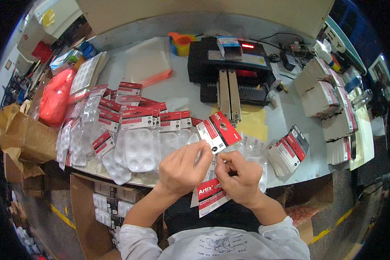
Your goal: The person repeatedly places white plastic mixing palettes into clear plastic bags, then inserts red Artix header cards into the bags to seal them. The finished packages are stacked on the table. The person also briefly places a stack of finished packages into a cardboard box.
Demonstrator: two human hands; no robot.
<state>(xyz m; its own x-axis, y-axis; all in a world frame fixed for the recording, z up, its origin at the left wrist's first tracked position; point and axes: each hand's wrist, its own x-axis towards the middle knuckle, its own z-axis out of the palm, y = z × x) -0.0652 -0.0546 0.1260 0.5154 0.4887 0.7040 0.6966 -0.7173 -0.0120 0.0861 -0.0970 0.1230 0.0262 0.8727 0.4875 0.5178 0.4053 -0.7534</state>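
Note:
My left hand (184, 167) is closed, thumb and fingers pinching the lower left corner of a red and white header card (219, 132) with a hang hole. Close beside it, my right hand (239, 175) pinches at the card's lower edge; what lies between its fingertips is too small to tell. Below the hands, near my lap, a second red and white card (210, 198) shows, partly covered by the right hand. To the left, several white plastic paint palettes (139, 149) with round wells lie in clear bags under red header cards.
A black machine (229, 58) with a red display stands at the back. Stacks of cards (318, 99) line the right side, with a fanned stack (289, 151) nearer. A red bag (56, 97) and cardboard box (30, 138) are left. Below the table edge sits an open carton (86, 212).

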